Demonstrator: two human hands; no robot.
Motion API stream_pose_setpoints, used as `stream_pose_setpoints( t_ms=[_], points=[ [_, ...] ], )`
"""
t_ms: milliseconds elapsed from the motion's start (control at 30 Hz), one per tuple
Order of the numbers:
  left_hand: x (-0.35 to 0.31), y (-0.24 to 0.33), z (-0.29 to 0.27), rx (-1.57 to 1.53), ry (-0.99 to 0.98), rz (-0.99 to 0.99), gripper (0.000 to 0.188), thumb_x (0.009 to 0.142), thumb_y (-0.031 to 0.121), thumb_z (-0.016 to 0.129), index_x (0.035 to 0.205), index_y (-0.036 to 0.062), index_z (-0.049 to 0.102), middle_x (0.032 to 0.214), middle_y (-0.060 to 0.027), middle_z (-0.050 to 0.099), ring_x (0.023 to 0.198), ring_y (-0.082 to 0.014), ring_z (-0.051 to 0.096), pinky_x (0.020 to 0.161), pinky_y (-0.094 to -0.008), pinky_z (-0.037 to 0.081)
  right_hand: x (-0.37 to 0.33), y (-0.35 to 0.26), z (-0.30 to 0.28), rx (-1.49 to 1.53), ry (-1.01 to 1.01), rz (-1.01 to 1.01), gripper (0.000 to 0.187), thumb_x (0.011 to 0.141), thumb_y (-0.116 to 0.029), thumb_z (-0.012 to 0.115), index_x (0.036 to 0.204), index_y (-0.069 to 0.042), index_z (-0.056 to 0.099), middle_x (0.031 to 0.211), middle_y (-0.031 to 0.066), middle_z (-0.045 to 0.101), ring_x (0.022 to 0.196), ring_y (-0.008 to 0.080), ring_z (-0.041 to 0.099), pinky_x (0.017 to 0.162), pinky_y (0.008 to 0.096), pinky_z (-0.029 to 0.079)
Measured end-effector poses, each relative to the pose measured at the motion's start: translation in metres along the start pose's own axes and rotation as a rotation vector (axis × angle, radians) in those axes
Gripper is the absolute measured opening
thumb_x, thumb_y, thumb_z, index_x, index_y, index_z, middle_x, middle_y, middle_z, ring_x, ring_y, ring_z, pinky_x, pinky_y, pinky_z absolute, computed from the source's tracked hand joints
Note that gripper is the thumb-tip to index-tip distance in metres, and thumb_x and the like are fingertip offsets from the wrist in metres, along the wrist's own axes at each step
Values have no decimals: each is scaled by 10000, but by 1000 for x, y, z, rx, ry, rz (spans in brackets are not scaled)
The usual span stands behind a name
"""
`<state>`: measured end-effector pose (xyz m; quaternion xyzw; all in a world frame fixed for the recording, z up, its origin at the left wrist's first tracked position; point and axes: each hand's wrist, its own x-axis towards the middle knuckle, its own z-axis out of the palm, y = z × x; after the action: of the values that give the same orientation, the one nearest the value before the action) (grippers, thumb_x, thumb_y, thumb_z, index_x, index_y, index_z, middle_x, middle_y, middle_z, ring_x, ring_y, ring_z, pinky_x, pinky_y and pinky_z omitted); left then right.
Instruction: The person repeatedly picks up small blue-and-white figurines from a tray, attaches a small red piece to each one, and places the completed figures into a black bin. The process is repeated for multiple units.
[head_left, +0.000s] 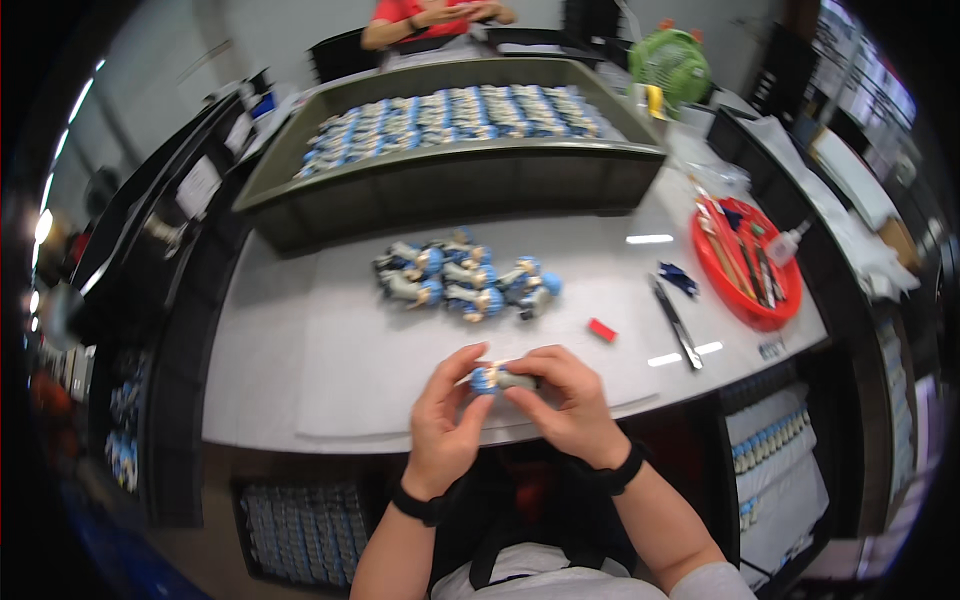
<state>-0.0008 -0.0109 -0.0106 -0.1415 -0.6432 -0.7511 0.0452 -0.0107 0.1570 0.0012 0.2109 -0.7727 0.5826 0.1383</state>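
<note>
A small figurine (485, 381) with a blue head and a grey lower part lies sideways between my hands, just above the table's near edge. My left hand (443, 425) pinches its blue head end between thumb and fingers. At the grey end, my right hand (572, 408) grips it the same way. My fingertips hide parts of the figurine. Beyond my hands, a cluster of similar figurines (465, 275) lies on the white table (345, 370). A small red block (602, 330) rests to the right of them.
A large dark bin (440, 190) filled with rows of blue-and-white figurines stands at the back. On the right are tweezers (678, 325), a dark blue scrap (678, 279), a red basket (775, 315) of tools and a green fan (668, 68). A person in red (435, 20) sits beyond.
</note>
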Motion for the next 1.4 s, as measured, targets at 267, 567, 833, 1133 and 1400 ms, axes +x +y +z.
stream_pose_setpoints(
  t_ms=[267, 567, 833, 1133, 1400],
  points=[
    [0, -1, 1, 59, 147, 56, 422, 905, 66, 548, 1300, -38, 446, 1287, -154, 509, 1048, -187, 531, 940, -315, 423, -2, 3, -15, 358, 22, 189, 183, 837, -35, 640, 1017, -11, 615, 1000, 68, 589, 918, 133, 560, 760, 258, 456],
    [-1, 0, -2, 188, 73, 29, 337, 942, 31, 500, 1265, -62, 471, 1226, -172, 545, 1057, -235, 561, 944, -342, 461, -121, 23, -175, 309, 734, 199, 207, 903, -53, 599, 1108, -20, 603, 993, 35, 645, 906, 78, 585, 773, 230, 486],
    [1, 4, 3, 253, 68, 5, 307, 931, 23, 528, 1227, -58, 519, 1182, -140, 578, 1018, -197, 571, 915, -305, 466, -363, 61, -332, -578, 1020, 849, 314, 774, -18, 684, 1078, 16, 615, 971, 77, 657, 868, 144, 623, 756, 271, 513],
    [-1, 7, 7, 318, 69, 12, 287, 931, 29, 541, 1206, -51, 547, 1141, -130, 604, 973, -181, 588, 878, -288, 474, -439, 69, -342, -820, 826, 1330, 276, 618, -63, 785, 869, 0, 691, 792, 105, 677, 725, 197, 653, 705, 307, 528],
    [-1, 0, 3, 334, 67, 5, 300, 930, 43, 536, 1220, -34, 537, 1130, -117, 604, 927, -145, 575, 825, -262, 466, -451, 102, -349, -766, 738, 1279, 291, 647, -124, 783, 856, 17, 637, 762, 101, 654, 673, 184, 633, 626, 307, 519]
  ],
)
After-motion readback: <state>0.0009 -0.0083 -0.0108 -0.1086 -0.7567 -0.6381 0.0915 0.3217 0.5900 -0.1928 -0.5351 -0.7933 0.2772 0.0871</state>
